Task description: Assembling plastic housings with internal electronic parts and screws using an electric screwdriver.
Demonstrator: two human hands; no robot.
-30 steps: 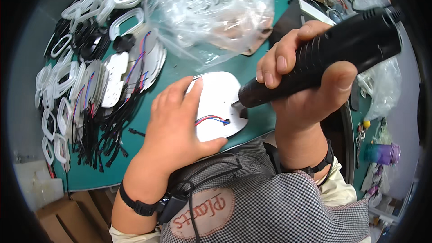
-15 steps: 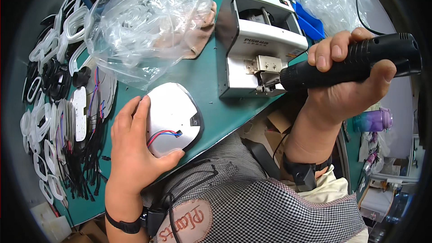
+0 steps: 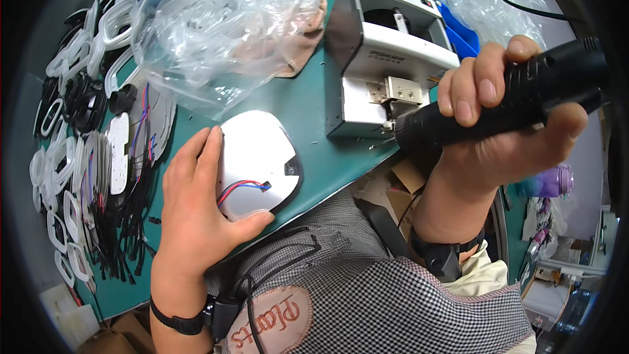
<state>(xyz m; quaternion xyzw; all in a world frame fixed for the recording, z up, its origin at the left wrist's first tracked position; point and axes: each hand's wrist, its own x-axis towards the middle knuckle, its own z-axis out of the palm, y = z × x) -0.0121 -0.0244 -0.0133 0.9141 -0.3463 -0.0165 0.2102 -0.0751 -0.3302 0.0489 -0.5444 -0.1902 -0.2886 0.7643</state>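
Observation:
My left hand (image 3: 200,203) grips the rim of a rounded white plate with a dark edge (image 3: 259,151), fingers along its left side and thumb at its near edge. Red and blue wires (image 3: 239,187) come out of a small hole in the plate, which lies on the green mat. In my right hand (image 3: 488,108) is a black electric screwdriver (image 3: 452,121), held nearly level with its tip toward the left. A thin bit shows at that tip, just in front of the screw feeder (image 3: 400,59), a white and grey box with a metal block on its front.
A clear plastic bag (image 3: 223,33) over a tan cloth (image 3: 304,46) lies at the far left. White ring frames (image 3: 62,164) and stacked plates with black leads (image 3: 121,216) crowd the left side. A blue bin (image 3: 458,33) stands behind the feeder, and a purple bottle (image 3: 553,180) is at right.
My right hand has drawn the screwdriver's tip away from the feeder's front, toward me and slightly left. My left hand keeps its hold on the plate. The whole view has shifted slightly.

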